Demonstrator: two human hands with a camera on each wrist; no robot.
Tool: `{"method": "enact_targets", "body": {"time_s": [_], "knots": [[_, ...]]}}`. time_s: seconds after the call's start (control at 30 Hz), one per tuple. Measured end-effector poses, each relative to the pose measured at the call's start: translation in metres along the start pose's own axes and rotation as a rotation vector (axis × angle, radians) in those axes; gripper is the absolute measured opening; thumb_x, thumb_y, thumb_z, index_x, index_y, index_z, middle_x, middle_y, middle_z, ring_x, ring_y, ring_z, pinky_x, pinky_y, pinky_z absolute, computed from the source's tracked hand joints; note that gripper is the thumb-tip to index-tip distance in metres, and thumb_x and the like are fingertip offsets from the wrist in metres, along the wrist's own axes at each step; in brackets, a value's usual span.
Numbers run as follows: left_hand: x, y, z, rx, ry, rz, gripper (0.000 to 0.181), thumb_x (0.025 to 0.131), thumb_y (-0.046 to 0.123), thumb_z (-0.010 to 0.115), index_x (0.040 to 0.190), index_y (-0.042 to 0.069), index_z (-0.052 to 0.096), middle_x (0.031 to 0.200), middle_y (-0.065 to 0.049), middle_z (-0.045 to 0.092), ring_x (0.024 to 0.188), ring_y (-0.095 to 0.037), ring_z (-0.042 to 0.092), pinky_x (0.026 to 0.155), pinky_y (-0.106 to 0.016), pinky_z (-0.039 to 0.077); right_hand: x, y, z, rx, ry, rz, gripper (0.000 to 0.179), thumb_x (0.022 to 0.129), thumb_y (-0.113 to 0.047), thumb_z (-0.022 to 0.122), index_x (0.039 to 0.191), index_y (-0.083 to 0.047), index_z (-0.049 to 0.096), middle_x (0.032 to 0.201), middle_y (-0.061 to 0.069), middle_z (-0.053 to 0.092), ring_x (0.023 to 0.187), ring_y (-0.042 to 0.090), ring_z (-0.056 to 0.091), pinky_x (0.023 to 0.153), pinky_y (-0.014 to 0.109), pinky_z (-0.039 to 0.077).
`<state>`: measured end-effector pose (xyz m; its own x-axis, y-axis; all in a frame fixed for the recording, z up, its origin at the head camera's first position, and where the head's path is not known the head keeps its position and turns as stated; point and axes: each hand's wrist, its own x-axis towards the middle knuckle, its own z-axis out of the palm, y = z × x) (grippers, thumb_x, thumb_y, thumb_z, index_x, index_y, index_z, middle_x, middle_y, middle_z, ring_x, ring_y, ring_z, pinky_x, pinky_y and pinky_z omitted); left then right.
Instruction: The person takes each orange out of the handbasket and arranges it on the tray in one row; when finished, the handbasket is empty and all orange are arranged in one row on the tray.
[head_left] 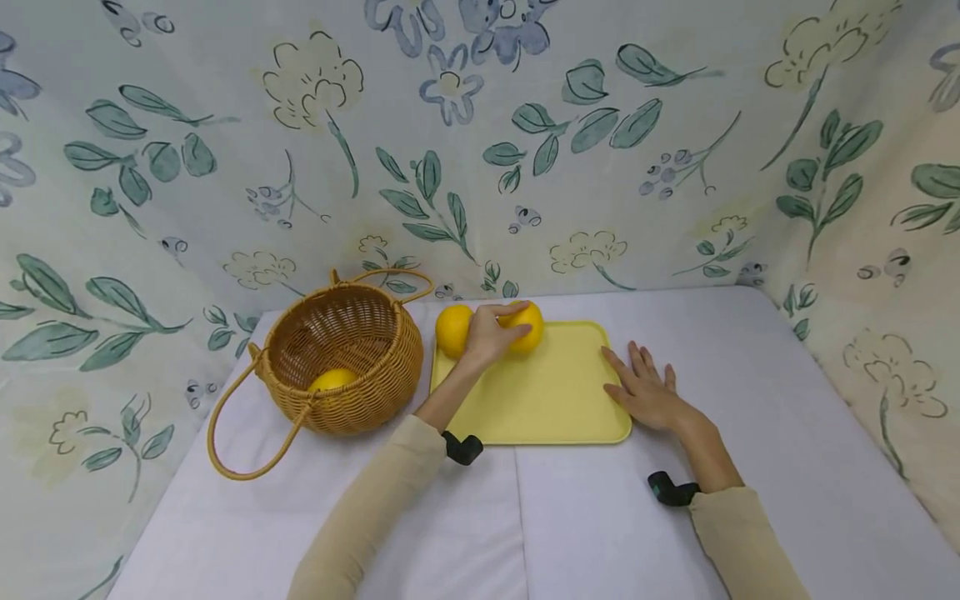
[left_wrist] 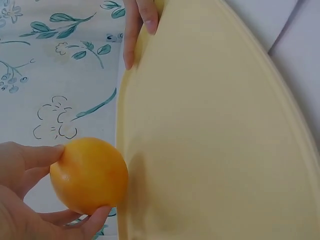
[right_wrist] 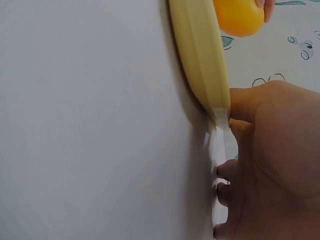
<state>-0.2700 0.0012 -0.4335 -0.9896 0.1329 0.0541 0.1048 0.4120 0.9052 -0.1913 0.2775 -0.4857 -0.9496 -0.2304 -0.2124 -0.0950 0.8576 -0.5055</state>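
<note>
Looking smooth, round, orange-yellow: fruit pinched by left fingers.

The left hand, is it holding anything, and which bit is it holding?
Yes. The left hand holds an orange by its rounded sides, with the fingers pressing on roughly opposite places.

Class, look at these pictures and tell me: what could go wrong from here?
1. The left hand pinches the round orange-yellow fruit with its fingers, so the smooth fruit might slip out and roll.
2. The second fruit, at the far left corner of the tray, is right beside that hand and could be knocked.
3. The left forearm passes near the basket and might bump it.
</note>
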Motion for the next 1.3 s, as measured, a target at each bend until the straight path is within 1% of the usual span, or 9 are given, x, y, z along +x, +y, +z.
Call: {"method": "enact_targets", "body": {"time_s": [0.13, 0.23, 0.33, 0.43, 0.5, 0.57, 0.87, 1.1, 1.3], "knots": [[-0.002, 0.001, 0.001, 0.061, 0.026, 0.028, 0.039, 0.089, 0.006, 0.08, 0.128, 0.01, 0.073, 0.134, -0.006, 0.072, 0.138, -0.022, 0.057, 0.117, -0.034, 0.045, -0.001, 0.0, -0.001, 0.01, 0.001, -0.008, 0.068, 0.11, -0.04, 0.044, 0.166, -0.013, 0.016, 0.167, 0.036, -0.011, 0.154, 0.057, -0.014, 0.113, 0.079, -0.019], [-0.003, 0.001, 0.001, 0.14, 0.049, 0.039, 0.038, 0.09, 0.007, 0.08, 0.127, 0.011, 0.074, 0.134, -0.005, 0.072, 0.109, -0.02, 0.066, 0.086, -0.025, 0.054, -0.002, 0.0, 0.0, 0.011, 0.004, -0.007, 0.069, 0.11, -0.04, 0.044, 0.166, -0.013, 0.016, 0.167, 0.036, -0.01, 0.154, 0.057, -0.013, 0.114, 0.079, -0.019], [-0.003, 0.0, 0.003, 0.217, 0.056, 0.043, 0.038, 0.091, 0.009, 0.079, 0.129, 0.013, 0.073, 0.136, -0.004, 0.071, 0.086, -0.023, 0.055, 0.063, -0.026, 0.045, -0.001, -0.001, 0.0, 0.002, 0.011, -0.003, 0.069, 0.109, -0.04, 0.045, 0.166, -0.013, 0.017, 0.168, 0.036, -0.009, 0.154, 0.057, -0.012, 0.114, 0.079, -0.018], [-0.005, 0.001, 0.003, 0.327, 0.052, 0.056, 0.04, 0.093, 0.011, 0.077, 0.133, 0.014, 0.071, 0.144, -0.011, 0.064, 0.103, -0.027, 0.065, 0.083, -0.031, 0.059, 0.0, -0.002, 0.001, -0.005, 0.017, -0.003, 0.069, 0.109, -0.04, 0.045, 0.166, -0.013, 0.017, 0.168, 0.036, -0.009, 0.154, 0.057, -0.011, 0.114, 0.079, -0.017], [-0.005, 0.002, 0.003, 0.41, 0.047, 0.076, 0.042, 0.093, 0.012, 0.077, 0.135, 0.014, 0.069, 0.149, -0.016, 0.059, 0.127, -0.032, 0.062, 0.108, -0.038, 0.053, 0.0, -0.002, 0.002, -0.009, 0.018, -0.004, 0.068, 0.109, -0.04, 0.044, 0.166, -0.013, 0.017, 0.168, 0.035, -0.009, 0.155, 0.057, -0.011, 0.115, 0.079, -0.016], [-0.006, 0.002, 0.001, 0.475, 0.031, 0.102, 0.046, 0.093, 0.012, 0.078, 0.138, 0.012, 0.067, 0.153, -0.021, 0.053, 0.139, -0.04, 0.054, 0.119, -0.047, 0.044, 0.0, -0.002, 0.002, -0.004, 0.017, -0.006, 0.068, 0.109, -0.04, 0.044, 0.166, -0.013, 0.017, 0.168, 0.035, -0.009, 0.155, 0.057, -0.011, 0.115, 0.079, -0.017], [-0.01, -0.008, -0.006, 0.524, 0.005, 0.153, 0.053, 0.092, 0.015, 0.079, 0.143, 0.013, 0.063, 0.155, -0.021, 0.051, 0.137, -0.041, 0.054, 0.114, -0.053, 0.048, 0.001, 0.0, 0.003, -0.002, 0.02, -0.01, 0.068, 0.109, -0.04, 0.044, 0.166, -0.013, 0.017, 0.168, 0.036, -0.009, 0.154, 0.057, -0.011, 0.114, 0.079, -0.017], [-0.006, -0.021, -0.014, 0.622, 0.033, 0.254, 0.054, 0.091, 0.028, 0.081, 0.142, 0.017, 0.065, 0.147, -0.013, 0.062, 0.139, -0.028, 0.057, 0.128, -0.063, 0.017, 0.0, 0.0, 0.001, -0.012, 0.014, -0.002, 0.069, 0.109, -0.042, 0.044, 0.166, -0.014, 0.017, 0.168, 0.036, -0.008, 0.155, 0.057, -0.011, 0.115, 0.079, -0.016], [-0.002, -0.036, -0.021, 0.581, 0.055, 0.302, 0.064, 0.084, 0.034, 0.087, 0.142, 0.017, 0.065, 0.144, -0.013, 0.064, 0.135, -0.028, 0.06, 0.128, -0.064, 0.012, -0.001, 0.002, 0.003, 0.012, 0.028, -0.011, 0.068, 0.109, -0.04, 0.044, 0.166, -0.014, 0.017, 0.168, 0.035, -0.009, 0.155, 0.056, -0.012, 0.115, 0.078, -0.018]]}}
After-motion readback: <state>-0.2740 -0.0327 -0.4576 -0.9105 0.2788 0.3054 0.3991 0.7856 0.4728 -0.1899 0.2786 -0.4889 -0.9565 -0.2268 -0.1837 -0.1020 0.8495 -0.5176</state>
